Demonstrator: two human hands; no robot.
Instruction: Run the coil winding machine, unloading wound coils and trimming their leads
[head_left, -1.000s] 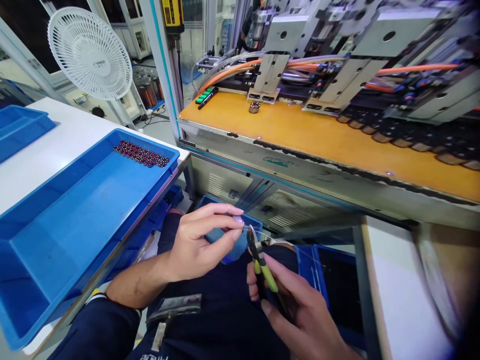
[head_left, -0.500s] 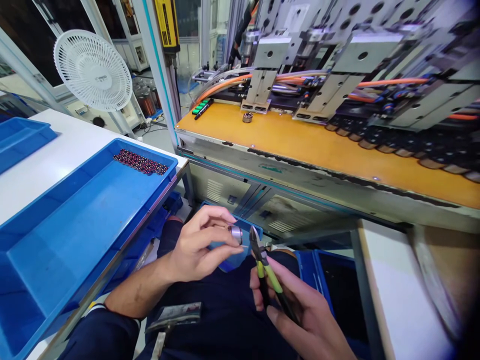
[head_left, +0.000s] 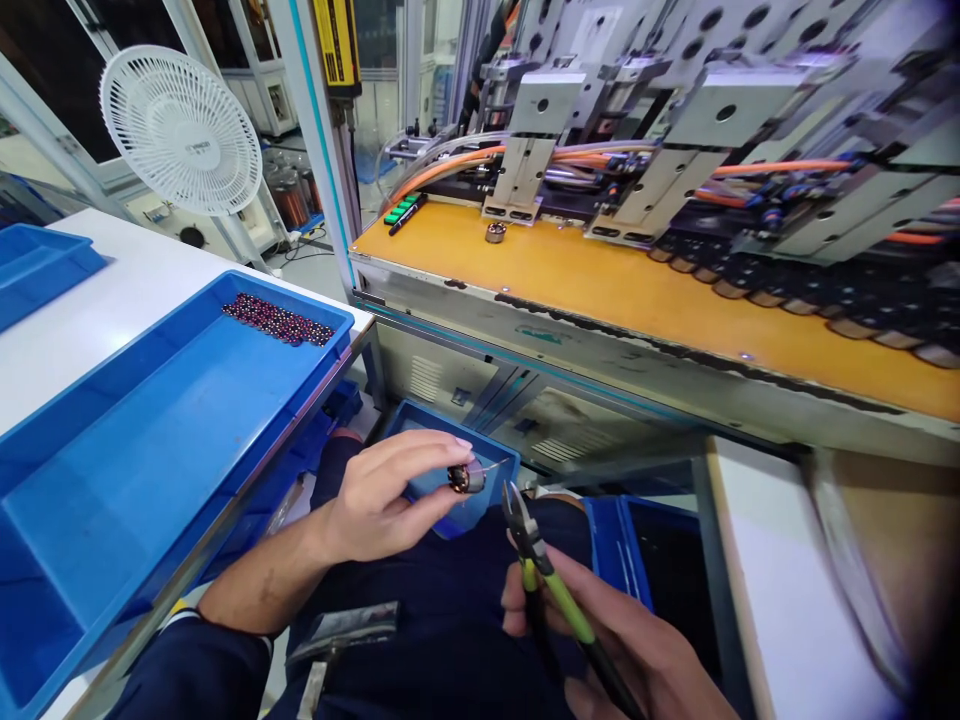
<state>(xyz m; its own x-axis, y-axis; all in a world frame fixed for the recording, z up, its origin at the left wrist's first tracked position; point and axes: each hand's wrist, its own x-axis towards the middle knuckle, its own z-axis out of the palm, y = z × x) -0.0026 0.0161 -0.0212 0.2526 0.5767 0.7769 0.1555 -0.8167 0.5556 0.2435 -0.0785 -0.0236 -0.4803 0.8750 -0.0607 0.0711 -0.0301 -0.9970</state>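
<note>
Between the thumb and fingers of my left hand (head_left: pixel 386 495) is a small round metal part with copper windings (head_left: pixel 466 477). A thin wire sticks out from it to the right. My right hand (head_left: pixel 607 625) is wrapped round the green-and-black handles of some cutting pliers (head_left: pixel 536 555). The jaws of the pliers point up, slightly parted, just right of and below the part, not touching it. Below both hands is a blue bin (head_left: pixel 495 455), partly hidden by my left hand.
A long blue tray (head_left: pixel 150 400) on the left table holds many small wound parts (head_left: pixel 277 320) at its far end. One metal part (head_left: pixel 495 232) sits on the orange bench (head_left: pixel 600 270) before the machine. A white fan (head_left: pixel 180 130) stands back left.
The part in my left hand has turned, so its copper windings now show, and the wire points up and right. The pliers have shifted slightly down and right.
</note>
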